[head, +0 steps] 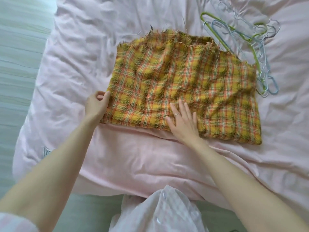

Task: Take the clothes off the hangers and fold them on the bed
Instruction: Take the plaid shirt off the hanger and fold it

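A yellow and orange plaid cloth (184,84) with frayed far edges lies spread on the pink bed (133,161). My left hand (97,104) pinches the cloth's left edge between thumb and fingers. My right hand (182,121), a ring on one finger, lies flat with straight fingers on the cloth's near edge. A pile of bare wire hangers (247,42), green, blue and white, rests on the bed just beyond the cloth's far right corner.
The pink duvet is wrinkled all over. The bed's left edge (33,97) borders a pale floor (16,64). My white buttoned shirt (160,208) hangs at the bottom centre, at the bed's near edge.
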### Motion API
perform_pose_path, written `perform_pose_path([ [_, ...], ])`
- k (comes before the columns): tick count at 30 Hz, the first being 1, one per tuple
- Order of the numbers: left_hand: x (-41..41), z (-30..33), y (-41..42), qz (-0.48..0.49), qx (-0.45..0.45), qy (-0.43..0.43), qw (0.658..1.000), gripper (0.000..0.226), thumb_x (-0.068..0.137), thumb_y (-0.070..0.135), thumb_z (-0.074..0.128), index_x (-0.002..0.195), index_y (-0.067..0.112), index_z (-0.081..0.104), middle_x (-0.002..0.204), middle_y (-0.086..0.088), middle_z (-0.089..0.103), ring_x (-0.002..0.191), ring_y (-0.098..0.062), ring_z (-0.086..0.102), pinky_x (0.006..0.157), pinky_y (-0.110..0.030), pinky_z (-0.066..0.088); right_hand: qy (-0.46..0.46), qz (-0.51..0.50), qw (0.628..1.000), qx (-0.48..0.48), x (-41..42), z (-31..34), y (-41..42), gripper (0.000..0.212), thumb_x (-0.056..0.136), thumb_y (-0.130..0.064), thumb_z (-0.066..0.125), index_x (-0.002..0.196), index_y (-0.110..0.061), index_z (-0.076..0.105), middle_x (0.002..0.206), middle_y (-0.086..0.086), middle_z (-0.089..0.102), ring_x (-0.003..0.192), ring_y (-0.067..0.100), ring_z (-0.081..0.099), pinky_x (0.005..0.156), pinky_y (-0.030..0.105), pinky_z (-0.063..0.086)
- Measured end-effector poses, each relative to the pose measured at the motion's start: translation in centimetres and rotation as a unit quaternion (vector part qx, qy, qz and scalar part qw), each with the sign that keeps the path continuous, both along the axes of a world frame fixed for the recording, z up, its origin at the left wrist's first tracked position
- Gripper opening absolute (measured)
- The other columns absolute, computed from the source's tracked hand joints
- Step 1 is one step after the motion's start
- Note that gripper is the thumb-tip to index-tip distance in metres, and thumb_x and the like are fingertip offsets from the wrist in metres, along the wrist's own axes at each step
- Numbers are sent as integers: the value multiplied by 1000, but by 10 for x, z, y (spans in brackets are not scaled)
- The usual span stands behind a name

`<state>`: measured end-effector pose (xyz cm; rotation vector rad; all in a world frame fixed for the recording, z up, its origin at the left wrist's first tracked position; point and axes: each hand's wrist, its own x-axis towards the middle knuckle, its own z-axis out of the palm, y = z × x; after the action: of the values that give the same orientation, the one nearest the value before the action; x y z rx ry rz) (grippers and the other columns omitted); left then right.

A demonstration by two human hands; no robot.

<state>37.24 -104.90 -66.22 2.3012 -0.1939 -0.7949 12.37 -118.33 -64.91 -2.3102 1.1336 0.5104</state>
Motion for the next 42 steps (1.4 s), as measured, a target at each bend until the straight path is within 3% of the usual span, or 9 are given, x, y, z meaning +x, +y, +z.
perform_pose_path([
  [7,9,-13,5,44,38,-6,998,28,93,30,48,101,6,61,99,-10,63,91,-26,57,75,-33,42,49,-33,997,47,8,-9,0,61,97,-56,22,150,-33,4,158,-4,-15,145,20,-17,114,56,-7],
  [13,7,-6,12,-27,32,119,992,47,87,59,52,101,14,60,99,-3,61,90,-17,58,72,-24,46,56,10,998,21,19,-13,12,58,98,-52,18,149,-36,-6,156,-3,-22,142,19,-24,113,56,-14],
  [17,-9,1,10,-103,-23,217,970,30,86,47,60,106,25,61,98,8,66,93,-7,64,71,-16,48,89,19,995,30,28,-23,13,57,99,-52,14,149,-34,-6,156,-2,-23,143,21,-23,112,58,-14],
  [20,-13,5,6,-50,1,247,968,27,83,37,69,98,15,65,81,1,68,63,-6,64,54,-17,49,84,15,994,64,29,-24,6,57,98,-52,16,150,-34,-1,157,-2,-20,144,20,-21,112,58,-13],
  [24,-16,17,-1,-49,65,310,947,38,78,44,73,64,19,48,52,4,32,40,-9,25,39,-18,22,-6,-52,989,142,24,-17,-5,52,101,-48,16,150,-30,16,159,-6,-5,145,14,-12,112,51,-13],
  [30,-42,65,-47,-3,65,197,978,22,84,19,69,76,19,48,67,1,47,53,-11,38,46,-20,31,-150,-307,879,331,11,15,-24,60,100,-50,16,142,-15,40,151,1,32,142,21,25,118,39,17],
  [35,-101,126,-115,-80,9,39,996,22,84,9,59,69,18,46,68,0,49,68,-18,52,60,-26,46,-248,-410,760,440,-41,49,-67,59,100,-50,20,138,-11,43,148,7,37,133,22,40,111,44,32],
  [40,-224,160,-194,-261,12,-111,959,17,86,20,50,73,11,44,75,-4,51,75,-27,55,65,-39,48,-326,-471,671,471,-129,67,-125,63,98,-56,20,141,-14,39,141,7,47,126,25,47,107,47,37],
  [42,-272,151,-220,-344,23,-124,931,18,89,27,48,83,10,45,100,-8,53,90,-29,53,73,-36,42,-342,-492,652,464,-162,66,-147,64,97,-58,18,139,-17,41,130,7,54,118,24,51,105,48,37],
])
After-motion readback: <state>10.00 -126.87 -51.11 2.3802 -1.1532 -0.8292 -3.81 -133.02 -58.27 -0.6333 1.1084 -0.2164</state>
